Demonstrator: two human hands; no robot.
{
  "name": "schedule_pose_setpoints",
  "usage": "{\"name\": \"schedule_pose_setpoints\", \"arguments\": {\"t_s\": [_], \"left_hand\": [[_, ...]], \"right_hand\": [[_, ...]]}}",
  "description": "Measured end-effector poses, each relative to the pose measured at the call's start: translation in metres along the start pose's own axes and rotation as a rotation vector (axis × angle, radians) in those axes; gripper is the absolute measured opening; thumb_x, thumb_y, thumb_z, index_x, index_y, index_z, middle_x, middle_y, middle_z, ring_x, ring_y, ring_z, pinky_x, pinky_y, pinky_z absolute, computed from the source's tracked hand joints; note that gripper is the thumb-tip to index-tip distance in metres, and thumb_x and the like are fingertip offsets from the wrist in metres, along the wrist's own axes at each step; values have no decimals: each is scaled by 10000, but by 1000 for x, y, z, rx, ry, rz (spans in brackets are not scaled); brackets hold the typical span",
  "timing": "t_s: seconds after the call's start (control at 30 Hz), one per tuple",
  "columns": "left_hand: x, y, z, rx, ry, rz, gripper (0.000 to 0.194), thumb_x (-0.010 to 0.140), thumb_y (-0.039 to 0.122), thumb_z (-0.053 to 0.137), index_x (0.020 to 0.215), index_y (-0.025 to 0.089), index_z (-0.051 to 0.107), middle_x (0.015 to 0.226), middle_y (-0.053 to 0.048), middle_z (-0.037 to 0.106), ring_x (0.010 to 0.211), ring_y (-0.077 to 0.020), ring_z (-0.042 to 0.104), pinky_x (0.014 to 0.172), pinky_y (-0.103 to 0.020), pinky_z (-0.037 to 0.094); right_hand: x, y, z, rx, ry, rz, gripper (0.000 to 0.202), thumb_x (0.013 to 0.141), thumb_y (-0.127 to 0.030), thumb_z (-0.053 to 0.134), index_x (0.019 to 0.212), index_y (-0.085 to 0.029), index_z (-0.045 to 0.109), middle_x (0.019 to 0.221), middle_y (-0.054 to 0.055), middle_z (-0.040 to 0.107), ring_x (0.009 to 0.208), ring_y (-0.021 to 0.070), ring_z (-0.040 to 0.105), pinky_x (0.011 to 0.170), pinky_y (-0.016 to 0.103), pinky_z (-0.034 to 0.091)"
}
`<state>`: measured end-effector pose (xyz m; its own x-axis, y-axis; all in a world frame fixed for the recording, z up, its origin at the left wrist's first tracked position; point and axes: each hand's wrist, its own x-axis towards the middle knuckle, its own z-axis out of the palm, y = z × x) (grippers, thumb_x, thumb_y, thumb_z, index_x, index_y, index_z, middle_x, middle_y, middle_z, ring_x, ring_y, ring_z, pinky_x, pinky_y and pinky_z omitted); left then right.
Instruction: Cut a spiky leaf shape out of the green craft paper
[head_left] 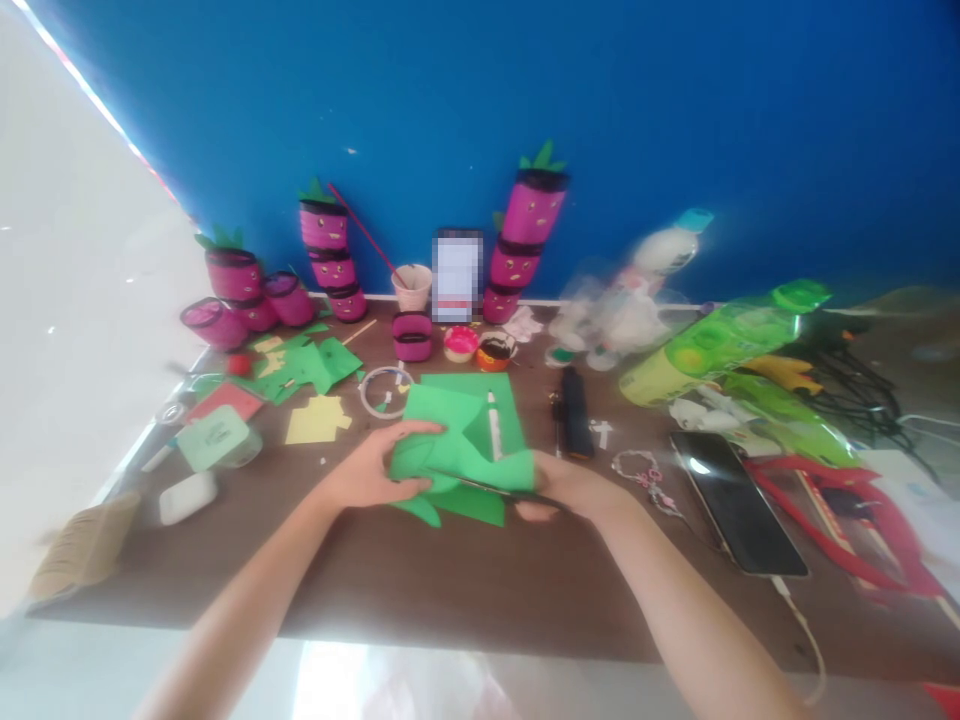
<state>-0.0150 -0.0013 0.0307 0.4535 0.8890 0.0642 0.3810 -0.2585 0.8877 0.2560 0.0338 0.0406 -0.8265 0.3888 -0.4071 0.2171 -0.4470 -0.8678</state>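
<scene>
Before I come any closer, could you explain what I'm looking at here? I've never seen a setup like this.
There's no machine here: these are a person's own bare hands. The single picture comes from a camera worn on that person's head, looking forward and down. The left hand holds green paper, and the right hand holds what look like dark scissors, their blades at the paper. On the brown table lie a white pen, a phone to the right and yellow paper to the left. Purple cups with faces stand stacked near the blue wall.
</scene>
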Motion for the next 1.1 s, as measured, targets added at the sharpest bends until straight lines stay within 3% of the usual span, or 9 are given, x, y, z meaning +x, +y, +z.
{"name": "schedule_pose_setpoints", "arguments": {"t_s": [0.6, 1.1], "left_hand": [[0, 1, 0, -23, -17, -10, 556, 691, 260, 660, 1217, 231, 483, 1239, -72, 536, 1156, -239, 489, 1014, -393, 372], [1, 2, 0, -60, -33, -21, 556, 688, 247, 661, 1216, 227, 486, 1231, -72, 537, 1137, -235, 498, 997, -381, 389]], "right_hand": [[-1, 0, 0, -51, 9, 23, 201, 743, -297, 579, 641, -145, 495, 419, -70, 424, 382, 48, 339, 390, 196, 231], [-1, 2, -2, -17, -20, -6, 181, 746, -301, 597, 716, -129, 548, 429, -74, 454, 387, 44, 343, 397, 186, 263]]}}
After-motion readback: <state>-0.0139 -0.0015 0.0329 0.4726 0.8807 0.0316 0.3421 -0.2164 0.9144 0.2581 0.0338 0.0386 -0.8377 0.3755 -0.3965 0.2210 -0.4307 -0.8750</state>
